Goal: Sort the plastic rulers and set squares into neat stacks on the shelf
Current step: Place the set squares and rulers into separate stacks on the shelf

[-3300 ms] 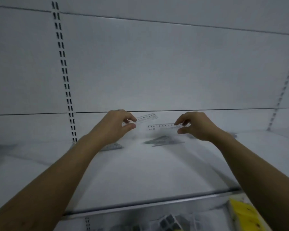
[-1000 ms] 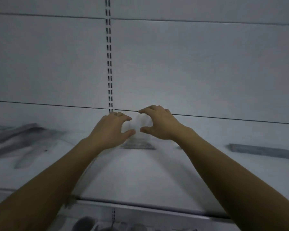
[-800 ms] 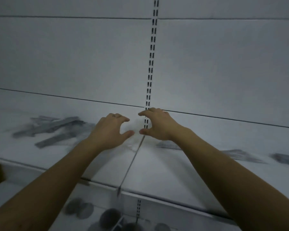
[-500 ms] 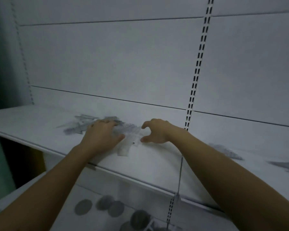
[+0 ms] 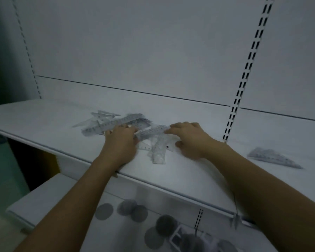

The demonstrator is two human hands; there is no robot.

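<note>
A loose heap of clear plastic rulers and set squares [image 5: 116,120] lies on the white shelf [image 5: 44,120]. A short clear ruler [image 5: 152,131] spans the gap between my hands, just above the heap's right end. My left hand [image 5: 121,140] pinches its left end and my right hand [image 5: 189,139] holds its right end with fingertips. More clear pieces [image 5: 158,151] lie flat under the ruler. A separate stack of set squares [image 5: 273,158] rests on the shelf to the right.
The shelf's front edge [image 5: 153,182] runs diagonally below my wrists. A slotted upright [image 5: 244,73] rises on the back panel at right. On the lower shelf lie several dark round items [image 5: 131,210] and a puzzle cube [image 5: 178,237].
My view and both hands swung left along the shelf, from the sorted stacks to the loose heap. The hands came down with the ruler onto the heap's right end.
</note>
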